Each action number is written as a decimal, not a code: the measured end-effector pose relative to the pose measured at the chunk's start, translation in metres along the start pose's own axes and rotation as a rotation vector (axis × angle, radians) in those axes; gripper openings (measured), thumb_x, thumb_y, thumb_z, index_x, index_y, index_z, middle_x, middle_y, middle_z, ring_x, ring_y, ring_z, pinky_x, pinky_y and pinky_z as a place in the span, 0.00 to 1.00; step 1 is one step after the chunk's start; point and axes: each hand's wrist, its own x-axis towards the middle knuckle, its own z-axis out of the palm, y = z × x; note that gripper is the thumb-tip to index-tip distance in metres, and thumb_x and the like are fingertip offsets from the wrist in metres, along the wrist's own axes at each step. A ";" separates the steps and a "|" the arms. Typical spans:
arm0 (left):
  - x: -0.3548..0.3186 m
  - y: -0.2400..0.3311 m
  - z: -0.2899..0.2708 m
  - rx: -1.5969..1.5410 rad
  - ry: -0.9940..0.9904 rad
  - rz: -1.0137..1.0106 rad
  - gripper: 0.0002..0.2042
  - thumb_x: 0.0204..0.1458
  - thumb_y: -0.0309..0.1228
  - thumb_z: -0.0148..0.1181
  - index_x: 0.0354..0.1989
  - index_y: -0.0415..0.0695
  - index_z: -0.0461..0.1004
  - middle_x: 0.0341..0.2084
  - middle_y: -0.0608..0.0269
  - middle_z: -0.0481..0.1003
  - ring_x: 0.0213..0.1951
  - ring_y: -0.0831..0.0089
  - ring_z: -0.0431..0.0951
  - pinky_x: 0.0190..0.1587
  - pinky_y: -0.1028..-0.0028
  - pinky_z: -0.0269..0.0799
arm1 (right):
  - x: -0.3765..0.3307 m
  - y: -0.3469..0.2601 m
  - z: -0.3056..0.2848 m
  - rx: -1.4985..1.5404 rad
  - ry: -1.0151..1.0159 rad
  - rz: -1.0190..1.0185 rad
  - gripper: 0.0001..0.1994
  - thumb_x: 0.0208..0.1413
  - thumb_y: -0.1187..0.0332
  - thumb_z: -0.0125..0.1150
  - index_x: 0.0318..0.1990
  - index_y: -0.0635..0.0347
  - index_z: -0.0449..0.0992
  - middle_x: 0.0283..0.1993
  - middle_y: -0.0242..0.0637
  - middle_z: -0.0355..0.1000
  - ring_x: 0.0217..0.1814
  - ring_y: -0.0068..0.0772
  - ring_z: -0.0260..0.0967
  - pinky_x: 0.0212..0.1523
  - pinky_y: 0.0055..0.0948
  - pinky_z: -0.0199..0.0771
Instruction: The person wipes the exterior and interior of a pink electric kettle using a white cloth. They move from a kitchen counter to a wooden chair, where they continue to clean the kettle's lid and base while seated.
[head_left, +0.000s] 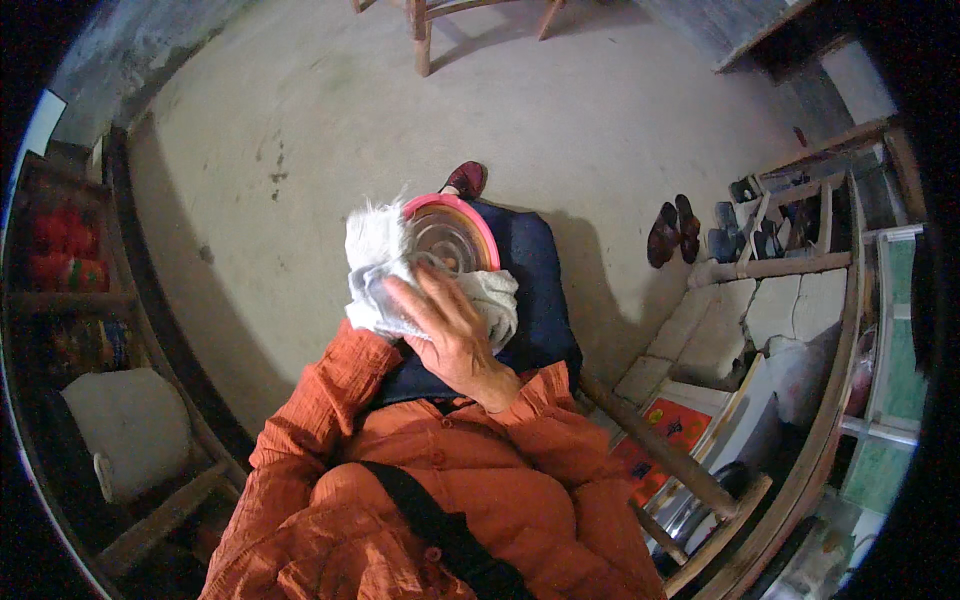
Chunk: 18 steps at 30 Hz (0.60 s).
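Observation:
White cloth lies bunched over my lap, with a shaggy white tuft at its far end. My right hand rests over the cloth, its fingers stretched out and slightly blurred. The left sleeve leads under the cloth, which covers most of my left hand; its fingers are hidden. Just beyond my hands, on my lap, is a round pink-rimmed container with a ringed, see-through brownish middle. A greyish-white fabric piece lies beside the right hand, over the dark trousers.
Dark shoes stand on the floor to the right, near a wooden rack. A wooden stool stands far ahead. Shelving with red items is at the left. A wooden bar runs close by my right side.

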 end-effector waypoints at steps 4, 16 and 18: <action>-0.021 0.004 -0.008 -0.073 -0.019 -0.040 0.30 0.57 0.54 0.36 0.60 0.44 0.59 0.55 0.55 0.65 0.56 0.65 0.66 0.59 0.66 0.62 | -0.005 0.002 -0.003 0.102 -0.138 -0.112 0.23 0.42 0.77 0.62 0.50 0.54 0.75 0.52 0.43 0.69 0.57 0.44 0.66 0.56 0.40 0.68; -0.006 0.003 -0.001 -0.087 -0.025 -0.116 0.23 0.59 0.42 0.42 0.59 0.43 0.62 0.54 0.54 0.67 0.53 0.66 0.69 0.57 0.68 0.67 | 0.002 0.011 -0.070 0.081 -0.514 -0.017 0.19 0.40 0.85 0.48 0.40 0.60 0.77 0.44 0.41 0.72 0.50 0.43 0.68 0.52 0.36 0.68; -0.006 0.003 0.001 -0.069 -0.031 -0.135 0.21 0.59 0.40 0.43 0.58 0.43 0.62 0.54 0.53 0.67 0.53 0.67 0.70 0.57 0.68 0.68 | 0.000 0.022 -0.085 -0.085 -0.382 0.070 0.21 0.38 0.87 0.46 0.41 0.62 0.77 0.43 0.42 0.72 0.48 0.47 0.68 0.51 0.36 0.68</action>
